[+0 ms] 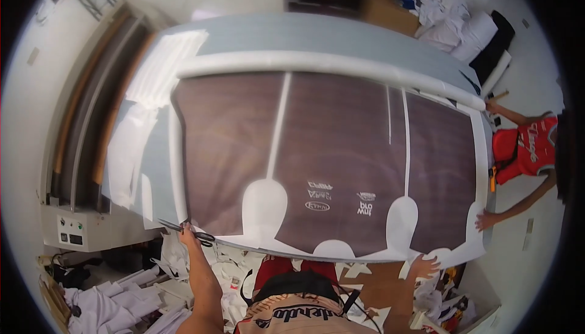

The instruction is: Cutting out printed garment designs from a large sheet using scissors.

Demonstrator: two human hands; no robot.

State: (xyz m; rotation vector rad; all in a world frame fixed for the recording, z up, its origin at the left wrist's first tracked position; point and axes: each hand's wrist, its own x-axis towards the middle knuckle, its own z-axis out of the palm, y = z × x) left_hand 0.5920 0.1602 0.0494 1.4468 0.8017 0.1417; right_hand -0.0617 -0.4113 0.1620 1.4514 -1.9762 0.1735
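A large sheet of white paper printed with dark brown panels [335, 133] lies across the table, with white rounded shapes along its near side. Its far side ends in a long white roll [317, 62]. At the near left corner of the sheet, my left hand [187, 233] is closed around the middle of black-handled scissors [206, 237]; the blades point left. Whether its fingers also pinch the paper is hidden. By the near right edge, my right hand [425, 267] has its fingers spread, close to the white paper margin.
Across the right end stands a person in a red top [536, 145], one hand at the roll's end, the other on the sheet. A long roller machine [91, 115] is at the left. White scraps [116, 300] litter the floor; piled fabric [448, 14] sits at the back right.
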